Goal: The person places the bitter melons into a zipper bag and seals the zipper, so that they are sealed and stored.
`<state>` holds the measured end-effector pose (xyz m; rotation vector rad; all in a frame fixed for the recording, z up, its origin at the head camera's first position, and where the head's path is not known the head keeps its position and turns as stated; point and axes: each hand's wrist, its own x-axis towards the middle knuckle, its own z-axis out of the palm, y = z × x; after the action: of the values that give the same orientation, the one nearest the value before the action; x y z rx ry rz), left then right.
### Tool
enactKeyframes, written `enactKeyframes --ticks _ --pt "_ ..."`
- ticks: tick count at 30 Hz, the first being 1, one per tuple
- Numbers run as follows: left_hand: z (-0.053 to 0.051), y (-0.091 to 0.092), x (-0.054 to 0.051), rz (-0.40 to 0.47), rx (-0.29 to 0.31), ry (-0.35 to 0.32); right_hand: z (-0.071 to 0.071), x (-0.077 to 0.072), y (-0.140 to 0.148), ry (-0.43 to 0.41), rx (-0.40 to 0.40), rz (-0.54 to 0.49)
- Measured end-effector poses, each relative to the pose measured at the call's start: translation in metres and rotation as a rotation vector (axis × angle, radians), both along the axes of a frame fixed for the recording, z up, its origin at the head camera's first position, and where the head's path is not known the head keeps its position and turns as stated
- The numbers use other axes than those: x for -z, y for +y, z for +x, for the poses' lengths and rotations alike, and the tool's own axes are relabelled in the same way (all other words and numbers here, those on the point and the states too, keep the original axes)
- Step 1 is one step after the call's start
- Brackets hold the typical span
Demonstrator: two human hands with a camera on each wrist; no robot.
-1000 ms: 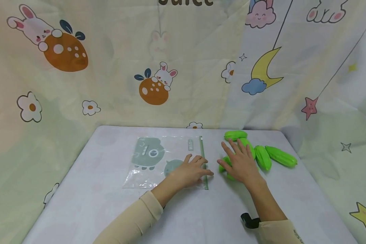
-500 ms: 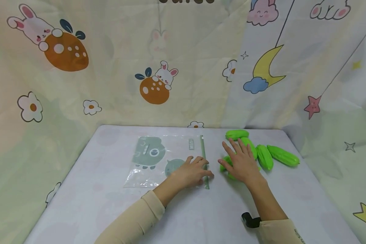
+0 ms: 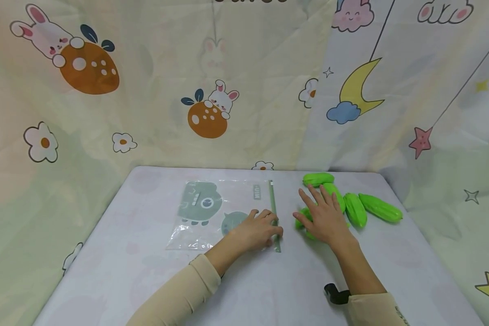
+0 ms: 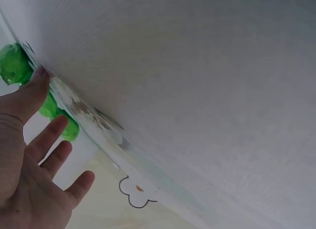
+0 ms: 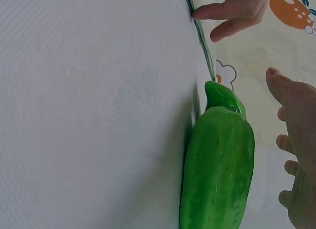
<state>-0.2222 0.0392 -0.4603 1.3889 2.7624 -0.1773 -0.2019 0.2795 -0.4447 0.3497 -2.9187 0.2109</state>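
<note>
A clear plastic zip bag [image 3: 201,201] with grey-green cartoon prints lies flat on the table, its green zip edge [image 3: 272,192] to the right. Over that edge is my left hand [image 3: 254,231], fingers loosely bent and apart; the left wrist view shows the left hand [image 4: 29,184] with relaxed fingers and nothing gripped. Several glossy green cucumbers [image 3: 355,210], apparently toys, lie right of the bag. My right hand [image 3: 326,219] is spread above the nearer ones, partly hiding them. From the right wrist, a gap shows between a large cucumber [image 5: 217,165] and the right hand's fingers [image 5: 284,142].
The white table [image 3: 126,271] ends at a patterned cloth backdrop [image 3: 146,90] behind and at the sides. A black object [image 3: 336,294] sits at the right wrist, by the cuff.
The head view has shifted slightly. My left thumb has drawn in a little toward the bag's zip edge; the right hand keeps its spread pose over the cucumbers.
</note>
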Motion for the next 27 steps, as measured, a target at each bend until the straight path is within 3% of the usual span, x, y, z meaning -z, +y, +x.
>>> enactKeyframes --ticks 13,27 --pt "0.0021 -0.0045 0.003 -0.008 0.002 -0.044 0.0032 0.0044 0.0005 0.004 0.005 0.022" --pt "-0.0011 0.0001 0.0006 0.01 0.017 -0.003 -0.0018 -0.0016 -0.0008 0.022 -0.012 0.028"
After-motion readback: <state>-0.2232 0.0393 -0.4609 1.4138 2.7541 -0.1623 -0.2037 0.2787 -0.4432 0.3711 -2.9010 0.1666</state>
